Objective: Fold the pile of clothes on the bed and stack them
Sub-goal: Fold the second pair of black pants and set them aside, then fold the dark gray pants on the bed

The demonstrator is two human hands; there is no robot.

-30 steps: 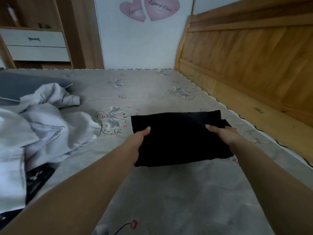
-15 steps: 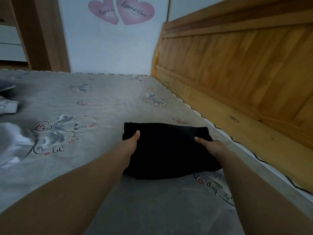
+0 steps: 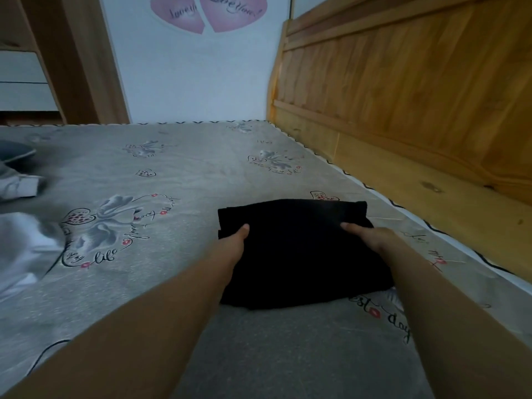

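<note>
A black garment [image 3: 299,251], folded into a thick rectangle, lies on the grey printed bed sheet [image 3: 178,174] close to the right side of the bed. My left hand [image 3: 234,243] grips its left edge, thumb on top and fingers hidden under the cloth. My right hand [image 3: 371,236] grips its right edge the same way. A rumpled pile of white clothes [image 3: 26,243] lies at the left edge of the view, mostly cut off.
A wooden headboard [image 3: 417,90] runs along the right side of the bed. A white wall with pink heart stickers [image 3: 207,12] stands beyond the far edge. A wooden cabinet with white drawers [image 3: 20,82] is at far left. A grey pillow corner [image 3: 14,152] shows at left.
Both hands have carried the folded black garment to the right, toward the headboard side. The view has swung right, so the white pile has slid almost out of sight.
</note>
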